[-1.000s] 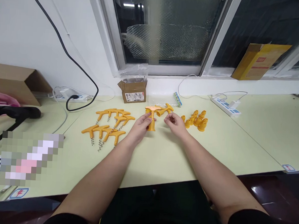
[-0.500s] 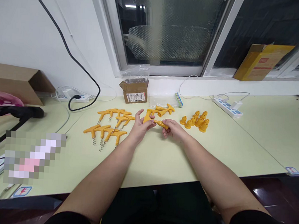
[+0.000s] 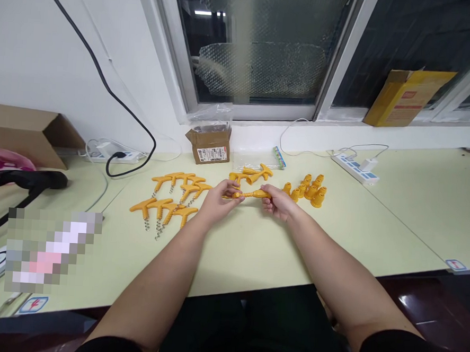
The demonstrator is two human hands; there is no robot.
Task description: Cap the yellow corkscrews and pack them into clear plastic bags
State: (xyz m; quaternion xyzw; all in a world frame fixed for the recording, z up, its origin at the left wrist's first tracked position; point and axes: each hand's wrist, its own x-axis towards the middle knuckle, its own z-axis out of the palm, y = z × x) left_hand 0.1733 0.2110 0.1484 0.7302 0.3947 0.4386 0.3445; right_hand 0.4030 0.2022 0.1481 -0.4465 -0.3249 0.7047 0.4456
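My left hand (image 3: 218, 197) is closed on the handle of a yellow corkscrew (image 3: 246, 195), whose ribbed shank points right. My right hand (image 3: 278, 202) grips a yellow cone-shaped sleeve (image 3: 261, 194) in line with that shank; the metal spiral is hidden. Left of my hands lie several T-handled corkscrews (image 3: 161, 207) with bare metal spirals. To the right stand several loose yellow sleeves (image 3: 317, 197), wide ends down. Just beyond my fingers, a few yellow corkscrew pieces (image 3: 264, 171) lie together, some with sleeves.
A small open cardboard box (image 3: 212, 147) sits against the wall beside a clear plastic bag (image 3: 252, 160). Power strips lie at the back right (image 3: 355, 168) and back left (image 3: 130, 158). A black cable (image 3: 101, 75) hangs at the left. A blurred-out item (image 3: 55, 252) lies front left.
The corkscrew in my left hand has turned, so its handle shows less and its ribbed shank more. Both hands still hold their pieces, with my right hand slightly farther right.
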